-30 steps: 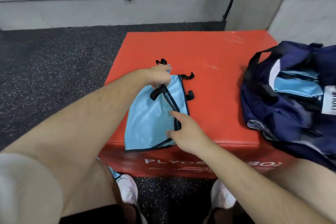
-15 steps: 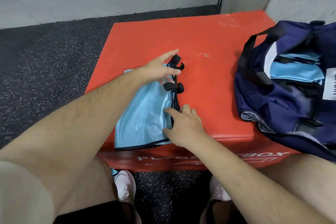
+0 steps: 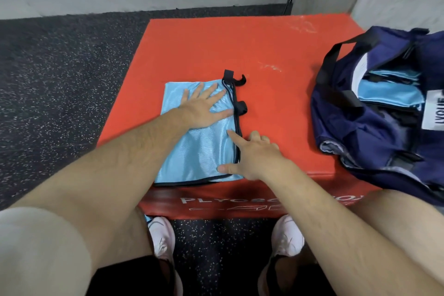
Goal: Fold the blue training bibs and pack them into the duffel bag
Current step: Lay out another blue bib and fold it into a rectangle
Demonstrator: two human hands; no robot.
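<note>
Folded blue bib (image 3: 199,151) is lying flat on the near part of the red box (image 3: 264,50), its lower edge sitting at the box's front lip. Black trim is running along the bottom and right edges. Short black strap tabs (image 3: 236,80) are sticking out at the top right corner, with another partway down the right side.

My left hand (image 3: 204,108) is lying palm down on the upper half of the bib, fingers straight and spread, grasping nothing, just pressing the fabric flat. My right hand (image 3: 254,158) is resting at the bib's right edge. The index finger is stretching out onto the trimmed edge and the thumb is lying across the lower right corner. The other fingers are curling loosely on the red surface beside it, and nothing is held.

Navy duffel bag (image 3: 360,132) is sitting open on the right side of the box, well apart from the bib. More blue bibs (image 3: 389,94) are showing inside it.

Writing: the box front is showing white capitals "PLYOSO", and my right forearm is covering what follows. A white label (image 3: 436,113) on the bag is carrying dark letters turned sideways, seemingly "LYQUE". The frame edge is cutting it off, so I am not sure.

Speckled dark floor (image 3: 60,79) is surrounding the box.
</note>
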